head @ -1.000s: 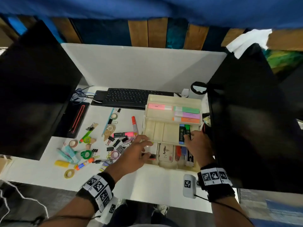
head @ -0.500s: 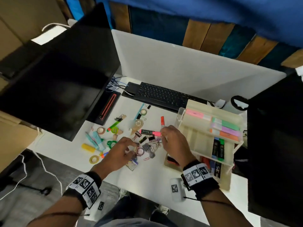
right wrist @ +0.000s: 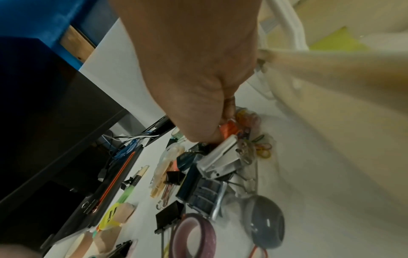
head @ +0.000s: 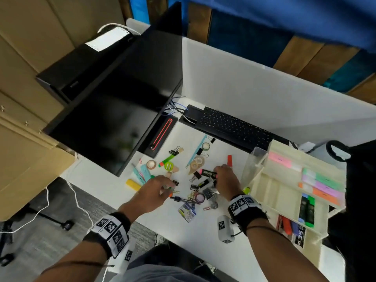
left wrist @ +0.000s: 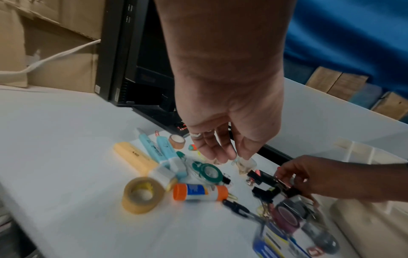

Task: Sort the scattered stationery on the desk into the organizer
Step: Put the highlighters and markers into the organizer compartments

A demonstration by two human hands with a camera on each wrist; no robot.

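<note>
Scattered stationery lies mid-desk: binder clips (head: 194, 188), a purple tape roll (head: 200, 198), a pink-and-black highlighter (head: 207, 173), a glue stick (left wrist: 198, 192), a yellow tape roll (left wrist: 141, 193) and a green correction tape (left wrist: 209, 172). The cream organizer (head: 284, 190) stands at the right and holds highlighters and sticky notes. My left hand (head: 169, 188) hovers just above the pile with fingers (left wrist: 220, 153) hanging relaxed and holding nothing. At the pile's right edge, my right hand (head: 218, 174) curls its fingertips (right wrist: 218, 136) round an orange-red marker (right wrist: 229, 130), whose cap (head: 229, 160) pokes out beyond the hand.
A black monitor (head: 112, 119) overhangs the desk's left side, with its base and cables behind the pile. A black keyboard (head: 234, 127) lies at the back. A small white tagged device (head: 224, 228) sits near the front edge. Another dark screen (head: 362, 180) stands right of the organizer.
My right hand left the organizer and came left onto the marker in the pile. My left hand shifted left over the clips and tape. The head view swung left.
</note>
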